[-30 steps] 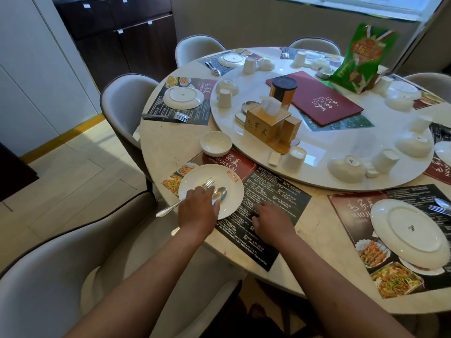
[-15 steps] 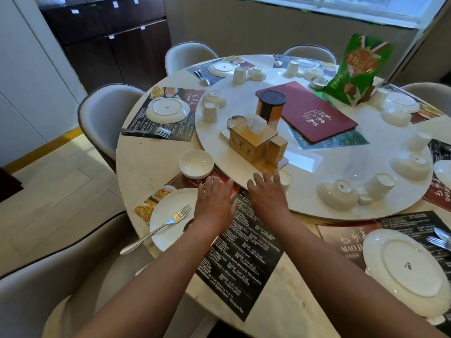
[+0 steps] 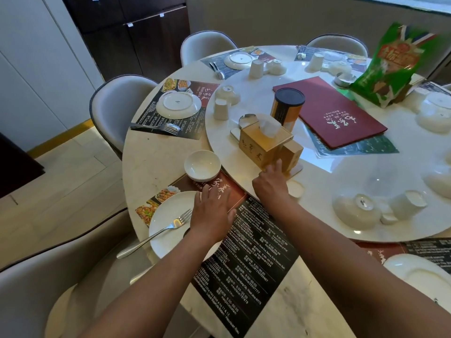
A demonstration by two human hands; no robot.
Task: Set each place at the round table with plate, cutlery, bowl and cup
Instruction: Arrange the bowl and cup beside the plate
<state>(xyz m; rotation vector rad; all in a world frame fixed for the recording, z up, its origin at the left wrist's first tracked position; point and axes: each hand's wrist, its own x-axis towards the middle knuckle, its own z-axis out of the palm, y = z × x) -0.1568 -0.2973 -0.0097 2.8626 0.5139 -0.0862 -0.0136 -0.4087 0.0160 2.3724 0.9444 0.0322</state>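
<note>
1. The round worktop (image 3: 156,167) is big and pale, with a big turning tray (image 3: 341,181) in the middle. Paper mats with food pictures lie at each seat.
2. The near place looks partly done. Its mat (image 3: 256,259) has a white plate (image 3: 168,223) on it. A fork (image 3: 158,232) lies across the plate, with its handle sticking out over the plate's edge. A small white bowl (image 3: 202,165) sits just past the mat, close to the turning tray.
3. No cup is at this place yet. Cups and bowls wait upside down on the turning tray, like the cup (image 3: 407,203) and the bowl (image 3: 356,211) on the right side. So the cup step is likely next.
4. The far places on the left already have plates and forks on their mats. Their cups and bowls seem to be on the turning tray, so there is more to do.
5. The left hand (image 3: 214,211) lies flat with straight fingers. It rests on the mat beside the plate and holds nothing.
6. The right hand (image 3: 271,186) reaches onto the turning tray. One finger points up near the wooden tissue box (image 3: 263,142). A small white cup (image 3: 296,189) sits just beside it. Whether the hand grips that cup cannot be told.
</note>
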